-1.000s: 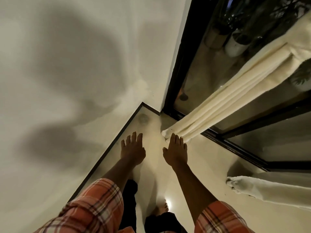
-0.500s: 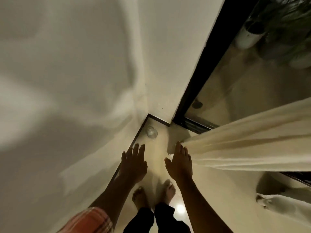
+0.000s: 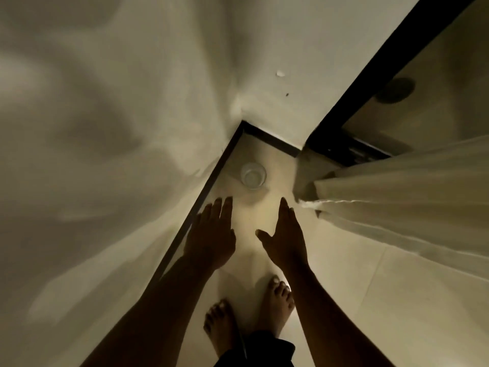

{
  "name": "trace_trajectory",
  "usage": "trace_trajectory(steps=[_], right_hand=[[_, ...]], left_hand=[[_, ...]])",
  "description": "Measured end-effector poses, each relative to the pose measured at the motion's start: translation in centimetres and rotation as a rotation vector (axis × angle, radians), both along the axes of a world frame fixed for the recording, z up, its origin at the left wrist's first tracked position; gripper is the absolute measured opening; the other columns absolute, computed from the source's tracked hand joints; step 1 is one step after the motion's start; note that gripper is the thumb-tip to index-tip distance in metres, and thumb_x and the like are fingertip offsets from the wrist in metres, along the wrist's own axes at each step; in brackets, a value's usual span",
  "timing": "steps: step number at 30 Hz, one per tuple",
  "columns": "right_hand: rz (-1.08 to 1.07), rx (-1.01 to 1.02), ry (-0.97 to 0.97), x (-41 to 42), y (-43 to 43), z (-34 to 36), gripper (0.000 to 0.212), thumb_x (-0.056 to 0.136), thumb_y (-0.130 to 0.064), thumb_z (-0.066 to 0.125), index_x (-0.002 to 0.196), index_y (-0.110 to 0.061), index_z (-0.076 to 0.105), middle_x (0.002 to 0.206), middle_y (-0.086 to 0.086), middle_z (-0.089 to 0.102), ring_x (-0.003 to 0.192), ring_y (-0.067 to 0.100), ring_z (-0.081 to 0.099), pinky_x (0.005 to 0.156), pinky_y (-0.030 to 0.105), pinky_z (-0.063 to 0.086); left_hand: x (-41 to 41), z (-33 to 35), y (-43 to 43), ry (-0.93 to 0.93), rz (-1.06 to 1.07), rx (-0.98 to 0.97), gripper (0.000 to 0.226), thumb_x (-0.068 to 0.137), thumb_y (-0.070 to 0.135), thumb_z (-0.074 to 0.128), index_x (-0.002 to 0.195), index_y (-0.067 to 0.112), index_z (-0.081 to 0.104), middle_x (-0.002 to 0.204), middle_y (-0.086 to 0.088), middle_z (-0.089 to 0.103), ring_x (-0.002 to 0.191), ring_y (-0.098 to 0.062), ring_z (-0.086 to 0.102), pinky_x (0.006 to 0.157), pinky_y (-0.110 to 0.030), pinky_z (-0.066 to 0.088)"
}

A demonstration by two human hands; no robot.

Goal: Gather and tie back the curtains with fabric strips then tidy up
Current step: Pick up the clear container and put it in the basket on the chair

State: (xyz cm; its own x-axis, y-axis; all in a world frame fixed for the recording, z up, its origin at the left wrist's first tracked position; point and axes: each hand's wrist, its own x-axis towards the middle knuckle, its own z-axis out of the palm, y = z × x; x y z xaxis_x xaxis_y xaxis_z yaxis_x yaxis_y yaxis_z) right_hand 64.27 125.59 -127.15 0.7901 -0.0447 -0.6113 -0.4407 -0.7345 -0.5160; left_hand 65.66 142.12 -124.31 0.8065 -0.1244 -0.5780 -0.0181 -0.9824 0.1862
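L hand (image 3: 211, 237) flat, empty | R hand (image 3: 284, 238) flat, empty, near curtain (image 3: 402, 197) hem | clear cup (image 3: 253, 175) on floor (image 3: 370, 300), corner

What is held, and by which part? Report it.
Nothing is held: left hand and right hand are both open, fingers straight; the curtain hangs ungripped beside them.

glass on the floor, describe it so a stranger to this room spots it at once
Find the corner where the pale walls meet the floor, edged by dark skirting. Just inside it stands a clear round glass, left of the cream curtain: the only see-through thing on the floor.
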Motion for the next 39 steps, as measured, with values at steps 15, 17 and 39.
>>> trace_trajectory(steps=[15,17,39], right_hand=[[-0.284,0.207,-0.176,7.8,3.6,-15.9,0.115,0.069,-0.025,0.086,0.153,-0.023,0.008,0.159,-0.002,0.022,0.144,0.022,0.026,0.112,0.038,0.031],[-0.295,0.201,-0.216,8.9,4.2,-16.9,0.118,0.066,-0.026,0.088,0.153,-0.022,0.008,0.158,0.0,0.023,0.143,0.024,0.027,0.11,0.04,0.033],[-0.471,0.044,-0.067,-3.7,1.5,7.0,0.104,0.069,-0.036,0.083,0.15,-0.026,0.018,0.148,-0.004,0.042,0.131,0.02,0.046,0.1,0.033,0.043]], left_hand=[[3.7,-16.6,0.7,-0.032,0.065,-0.057,0.082,0.095,0.028,0.05,0.151,0.019,-0.009,0.16,-0.01,0.009,0.147,-0.029,0.013,0.117,-0.046,0.024],[4.1,-17.5,1.0,-0.036,0.077,-0.056,0.083,0.095,0.028,0.05,0.151,0.02,-0.01,0.16,-0.009,0.008,0.147,-0.028,0.013,0.117,-0.044,0.025],[-3.9,3.4,-2.0,0.052,0.154,-0.177,0.085,0.092,0.024,0.054,0.152,0.019,-0.005,0.16,-0.007,0.011,0.147,-0.025,0.016,0.116,-0.044,0.027]])
